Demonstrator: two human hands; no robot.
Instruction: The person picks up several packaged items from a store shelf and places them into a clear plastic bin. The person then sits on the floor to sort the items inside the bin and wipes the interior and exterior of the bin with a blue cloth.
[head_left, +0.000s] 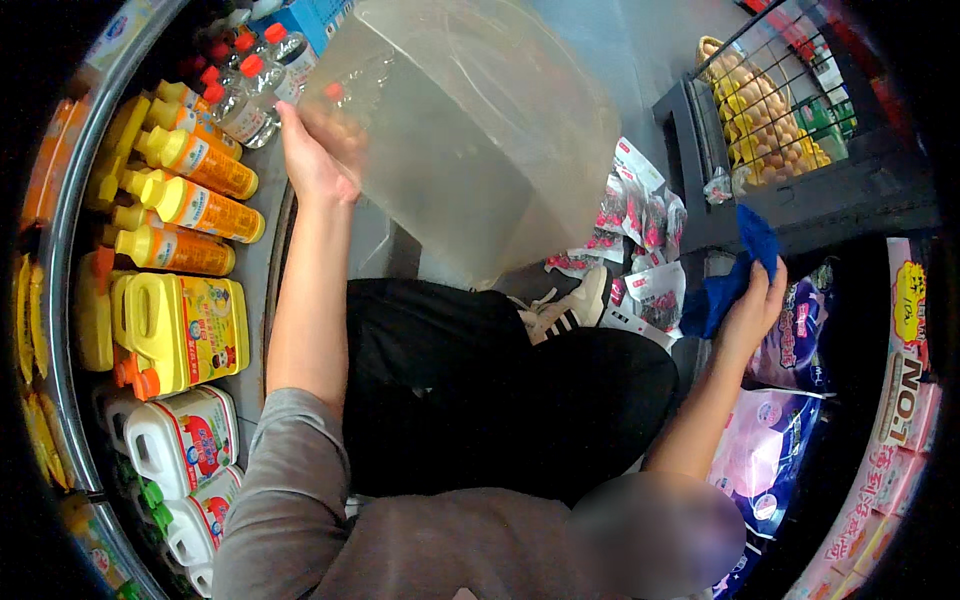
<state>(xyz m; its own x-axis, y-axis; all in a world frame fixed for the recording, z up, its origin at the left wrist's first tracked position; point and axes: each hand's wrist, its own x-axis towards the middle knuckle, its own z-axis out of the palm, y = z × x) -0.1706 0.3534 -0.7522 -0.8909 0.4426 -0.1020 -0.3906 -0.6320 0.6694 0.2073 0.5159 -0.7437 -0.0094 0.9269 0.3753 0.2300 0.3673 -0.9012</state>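
Note:
A large translucent plastic bin point(480, 130) is tilted up in front of me, above my legs. My left hand point(320, 165) grips its left side, the thumb outside and the fingers showing blurred through the plastic. Off to the right, my right hand point(755, 305) is closed on a blue cloth point(712, 298), which hangs apart from the bin. Below the bin, packets with red and white printing point(650, 225) lie on the floor beside my shoe point(572, 308).
Left, a shelf holds yellow bottles point(205, 208), yellow jugs point(205, 330), white jugs point(190, 440) and clear red-capped bottles point(240, 105). Eggs point(770, 120) sit behind a wire rack point(790, 55) at the far right. Purple and pink packages point(765, 450) stand near my right arm.

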